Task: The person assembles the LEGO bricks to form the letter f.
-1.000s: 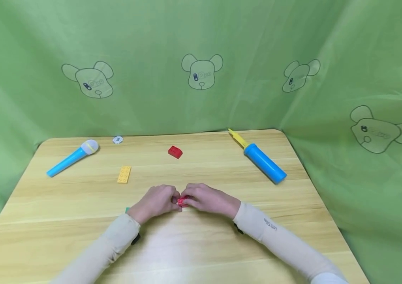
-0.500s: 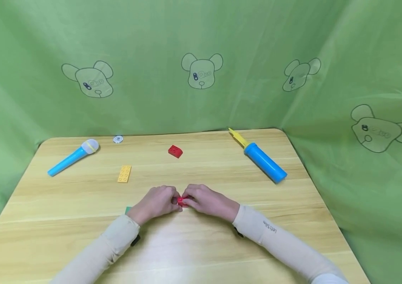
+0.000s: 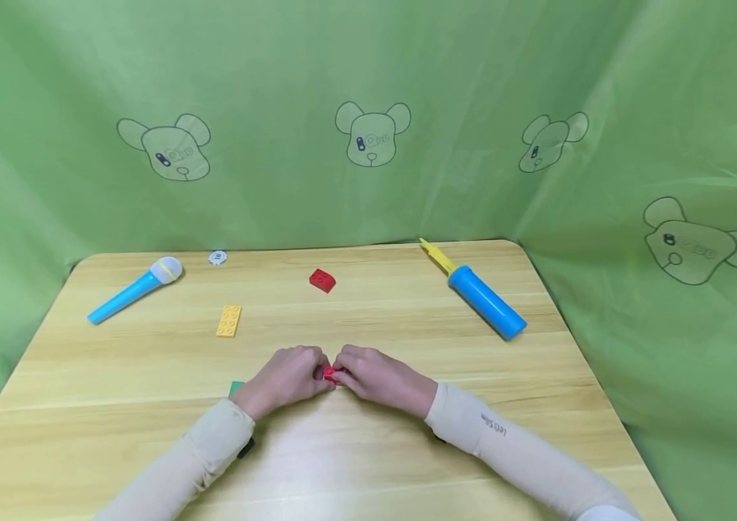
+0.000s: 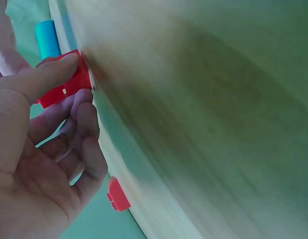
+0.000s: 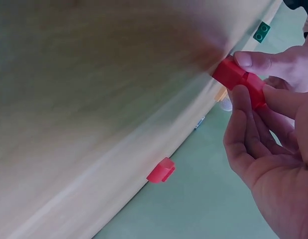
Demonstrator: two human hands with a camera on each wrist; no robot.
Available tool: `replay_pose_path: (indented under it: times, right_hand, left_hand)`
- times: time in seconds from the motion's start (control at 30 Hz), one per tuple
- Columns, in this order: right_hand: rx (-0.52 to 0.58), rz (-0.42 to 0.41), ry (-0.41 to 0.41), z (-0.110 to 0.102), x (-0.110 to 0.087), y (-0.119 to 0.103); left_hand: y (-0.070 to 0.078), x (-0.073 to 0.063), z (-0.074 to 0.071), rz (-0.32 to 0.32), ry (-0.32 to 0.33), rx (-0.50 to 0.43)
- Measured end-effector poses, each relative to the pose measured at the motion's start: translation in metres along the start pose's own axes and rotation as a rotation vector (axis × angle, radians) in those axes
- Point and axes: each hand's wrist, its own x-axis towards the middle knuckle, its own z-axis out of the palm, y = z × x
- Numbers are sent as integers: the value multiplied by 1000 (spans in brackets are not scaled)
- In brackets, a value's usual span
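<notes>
Left hand: the left hand point(image 3: 287, 376) pinches one end of the held piece between thumb and fingers.
Right hand: the right hand point(image 3: 381, 380) pinches the other end, thumb opposite fingertips.
Held piece: a red building-brick piece point(image 5: 238, 77) with a step in its outline, between the two hands near the middle of the table; contact with the wooden tabletop point(image 3: 368, 463) cannot be determined.
Loose bricks: a red sloped brick point(image 3: 322, 280) beyond the hands; a yellow studded brick point(image 3: 229, 320) to the left; a green brick point(image 3: 236, 388), partly hidden by the left wrist.
Far left: a blue toy microphone point(image 3: 137, 289); near it, a round chip point(image 3: 217, 257).
Far right: a blue hand pump point(image 3: 487, 302) with yellow nozzle.
Backdrop: green printed cloth point(image 3: 277, 206).
</notes>
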Motion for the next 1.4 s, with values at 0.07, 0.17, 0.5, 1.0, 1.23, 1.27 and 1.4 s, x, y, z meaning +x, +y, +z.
replay_pose_path:
  times: [0.07, 0.17, 0.5, 1.0, 1.23, 1.27, 1.4]
  right_hand:
    - [-27, -11, 9, 1, -1, -1]
    - [-67, -36, 28, 2, -1, -3]
    - [-151, -105, 77, 8, -3, 1]
    - [-222, -113, 53, 5, 0, -1]
    - [-146, -80, 11, -1, 1, -2]
    - [-101, -62, -14, -2, 2, -2]
    - [79, -2, -115, -9, 10, 3]
  left_hand:
    - [0, 0, 1, 7, 6, 18]
    - [0, -1, 3, 16, 14, 38]
    - [-1, -1, 5, 43, 34, 45]
    - [-1, 1, 4, 68, 24, 48]
    - [-1, 2, 1, 76, 20, 52]
    - [-2, 2, 1, 74, 14, 51]
    - [-5, 0, 0, 44, -33, 10]
